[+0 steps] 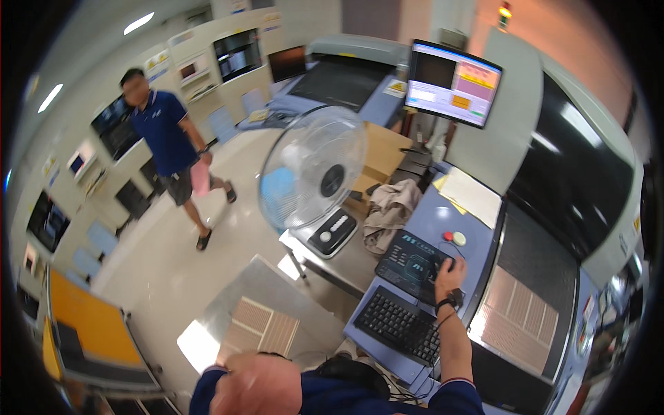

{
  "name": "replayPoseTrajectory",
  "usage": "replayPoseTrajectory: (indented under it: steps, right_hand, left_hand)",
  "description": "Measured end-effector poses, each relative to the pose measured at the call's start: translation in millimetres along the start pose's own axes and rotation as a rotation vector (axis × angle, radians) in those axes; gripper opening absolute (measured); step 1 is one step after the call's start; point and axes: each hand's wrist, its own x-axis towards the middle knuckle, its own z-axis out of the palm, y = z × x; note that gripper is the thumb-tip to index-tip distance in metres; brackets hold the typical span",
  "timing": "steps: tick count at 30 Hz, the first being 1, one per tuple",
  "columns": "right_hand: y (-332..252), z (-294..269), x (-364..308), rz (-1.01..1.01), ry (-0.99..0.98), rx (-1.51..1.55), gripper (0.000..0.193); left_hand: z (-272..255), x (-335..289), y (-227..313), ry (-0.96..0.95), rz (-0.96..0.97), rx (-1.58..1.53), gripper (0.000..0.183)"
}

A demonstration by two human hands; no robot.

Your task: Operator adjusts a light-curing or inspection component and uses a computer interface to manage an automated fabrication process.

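My right hand rests on the right side of a black mouse pad, its fingers curled over a computer mouse that it mostly hides. A black keyboard lies just nearer than the pad on the blue machine ledge. At the bottom, my left hand is a blurred shape close to the camera, its fingers not distinguishable. Just beyond it, a copper-coloured striped panel lies over a metal table; whether the hand touches it cannot be seen. A similar striped panel lies on the machine's dark bed at right.
A standing fan is ahead, beside a crumpled grey cloth. A lit monitor stands above the ledge, where papers and two small round lids lie. A person walks at left, holding something pink.
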Motion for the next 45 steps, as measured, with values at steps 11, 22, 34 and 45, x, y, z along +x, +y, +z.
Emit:
replayPoseTrajectory:
  steps: [11,22,34,45]
  right_hand:
    - [163.7,-125.6,-12.9,0.171,-0.162,-0.702,0.063]
    - [249.0,-147.3,-44.8,0.167,-0.454,-0.999,0.071]
    - [164.2,-161.5,-36.0,0.417,-0.572,-0.657,0.083]
    - [146.3,-158.5,-32.8,0.466,-0.696,-0.715,0.097]
  left_hand:
    - [51.5,97.1,80.5,-0.195,0.818,0.118,0.045]
    - [110.5,78.5,130.2,-0.231,0.570,0.004,0.047]
    - [101.1,-38.3,165.4,0.283,-0.121,-0.260,0.050]
    - [28.4,-189.7,216.5,-0.261,-1.720,0.713,0.058]
